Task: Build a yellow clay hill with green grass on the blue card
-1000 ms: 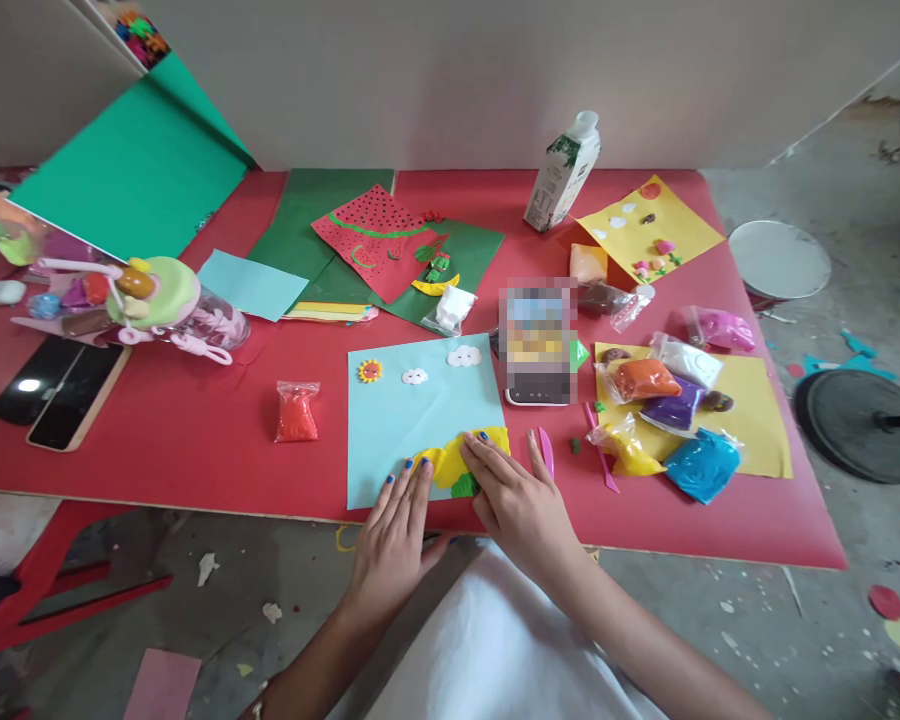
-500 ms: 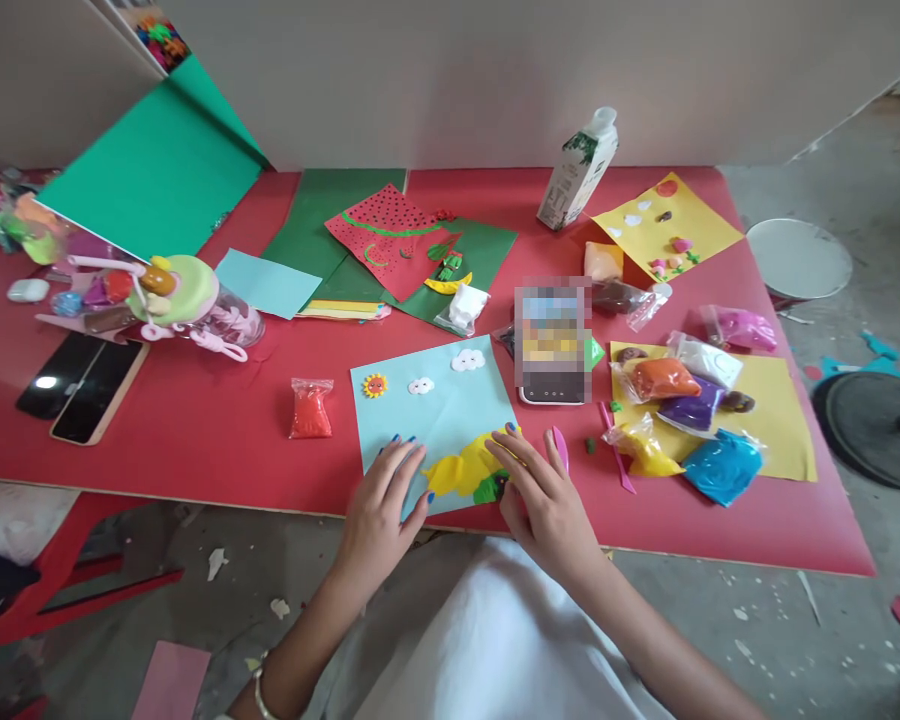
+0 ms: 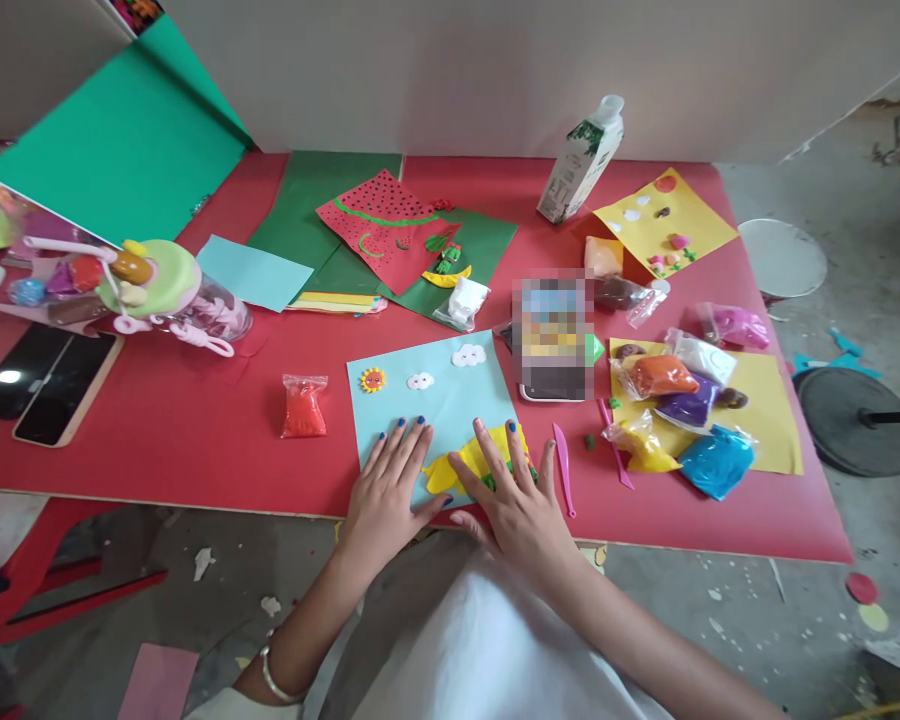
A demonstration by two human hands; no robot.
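Note:
A light blue sheet [image 3: 450, 400] lies near the table's front edge, with a clay sun [image 3: 373, 380] and two white clouds [image 3: 468, 355] on its upper part. Yellow clay [image 3: 442, 474] with some green spreads over its lower right. My left hand [image 3: 394, 480] rests flat on the sheet's lower left, fingers stretched and holding nothing. Spread over the yellow and green clay, my right hand [image 3: 516, 500] is open and hides part of it. A pink plastic knife [image 3: 564, 470] lies right of that hand.
Clay bags, one of them blue [image 3: 718, 462], lie on a yellow sheet [image 3: 772, 410] at right. A phone [image 3: 553, 385] sits behind the blue sheet, a carton [image 3: 581, 165] farther back. A red clay bag [image 3: 304, 407] and a decorated cup [image 3: 169, 285] are to the left.
My right hand has moved slightly left and spread its fingers over the clay. My left hand has flattened, its fingers pointing up the sheet. The pink knife is now more exposed.

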